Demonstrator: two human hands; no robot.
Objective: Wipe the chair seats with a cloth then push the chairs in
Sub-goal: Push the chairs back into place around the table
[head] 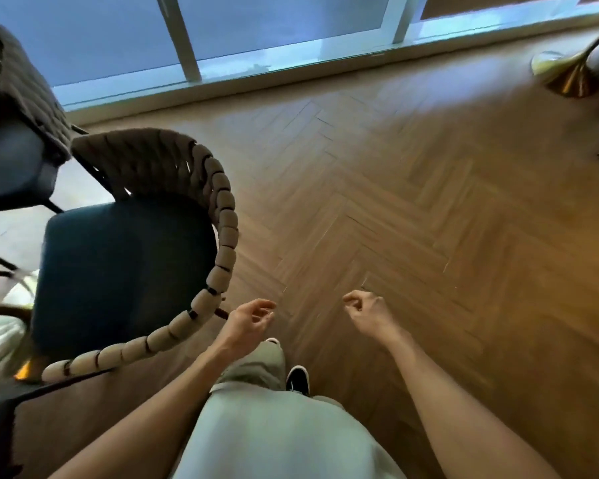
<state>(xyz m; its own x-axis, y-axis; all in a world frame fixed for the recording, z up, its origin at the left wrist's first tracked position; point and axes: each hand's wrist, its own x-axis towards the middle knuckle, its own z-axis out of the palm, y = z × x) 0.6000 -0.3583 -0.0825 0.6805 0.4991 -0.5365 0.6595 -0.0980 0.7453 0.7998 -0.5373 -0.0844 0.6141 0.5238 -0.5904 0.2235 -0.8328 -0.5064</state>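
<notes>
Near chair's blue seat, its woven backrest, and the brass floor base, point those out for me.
blue seat (118,271), head view, middle of the cushion.
woven backrest (227,233), head view, on the wrapped curved rim.
brass floor base (564,72), head view, on its flared foot.

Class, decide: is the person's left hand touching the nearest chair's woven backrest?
Apart. The head view shows bare floor between the left hand and the woven backrest.
</notes>
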